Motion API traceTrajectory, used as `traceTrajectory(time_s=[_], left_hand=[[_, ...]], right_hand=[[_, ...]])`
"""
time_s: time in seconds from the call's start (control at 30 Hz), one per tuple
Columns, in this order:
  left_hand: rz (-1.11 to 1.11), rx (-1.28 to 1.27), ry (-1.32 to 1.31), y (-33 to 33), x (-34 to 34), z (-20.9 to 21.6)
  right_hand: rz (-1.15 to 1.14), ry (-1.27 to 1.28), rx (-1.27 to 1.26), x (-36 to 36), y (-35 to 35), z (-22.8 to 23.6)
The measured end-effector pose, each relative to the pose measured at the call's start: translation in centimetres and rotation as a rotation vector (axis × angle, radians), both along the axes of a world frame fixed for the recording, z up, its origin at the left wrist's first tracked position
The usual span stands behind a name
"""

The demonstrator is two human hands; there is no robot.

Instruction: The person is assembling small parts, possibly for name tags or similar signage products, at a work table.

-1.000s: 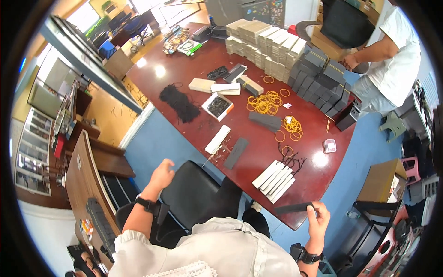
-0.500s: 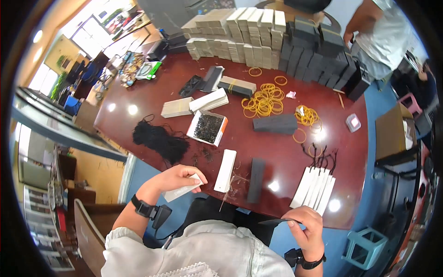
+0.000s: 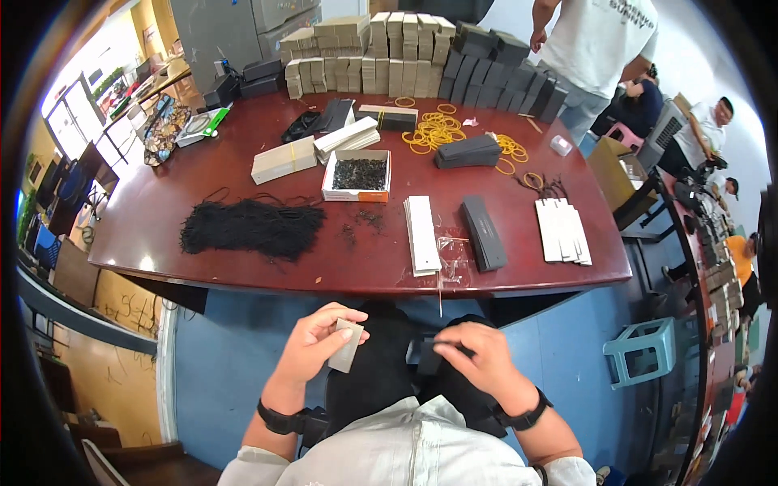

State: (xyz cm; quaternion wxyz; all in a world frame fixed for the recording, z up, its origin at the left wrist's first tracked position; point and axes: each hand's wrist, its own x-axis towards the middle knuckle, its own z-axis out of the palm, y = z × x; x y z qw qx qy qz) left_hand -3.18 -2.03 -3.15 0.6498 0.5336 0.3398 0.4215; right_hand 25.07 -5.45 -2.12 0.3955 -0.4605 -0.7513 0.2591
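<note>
Over my lap, in front of the table's edge, my left hand [image 3: 320, 340] grips a small pale card [image 3: 346, 347] between thumb and fingers. To its right, my right hand [image 3: 480, 356] pinches a dark card [image 3: 425, 355], partly lost against my black trousers. The two cards are apart. Nearest on the table are a stack of white cards [image 3: 421, 235] and a stack of black cards [image 3: 484, 233], with a clear plastic piece [image 3: 454, 255] and its thin rod between them. Several white tags with black cords [image 3: 562, 231] lie fanned out farther right.
A bundle of black cords [image 3: 253, 228] lies on the left of the red-brown table [image 3: 340, 271]. Behind are a box of small black pieces [image 3: 360, 175], yellow rubber bands [image 3: 436, 132] and stacked grey card bundles [image 3: 348, 74]. A light-blue stool [image 3: 640, 354] stands right; a person [image 3: 596, 49] stands behind.
My right hand has moved left, away from the corded tags, with the dark card. Both hands are now closer together over my lap. The view has shifted, showing more room at right.
</note>
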Motion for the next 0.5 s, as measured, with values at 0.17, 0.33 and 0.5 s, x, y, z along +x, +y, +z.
traceTrajectory(time_s=[0.17,0.33,0.5], left_hand=[[0.004,-0.021,-0.053,-2.8,-1.1,-3.5],[-0.030,-0.038,-0.058,-2.9,-1.4,-5.2],[-0.147,-0.099,-0.020,-0.6,-0.2,-6.1]], right_hand=[[-0.213,-0.003,0.054,-1.9,0.9,-1.5],[-0.169,-0.114,0.130,-0.7,2.2,-1.7],[-0.134,-0.097,0.043,0.3,2.4,-1.9]])
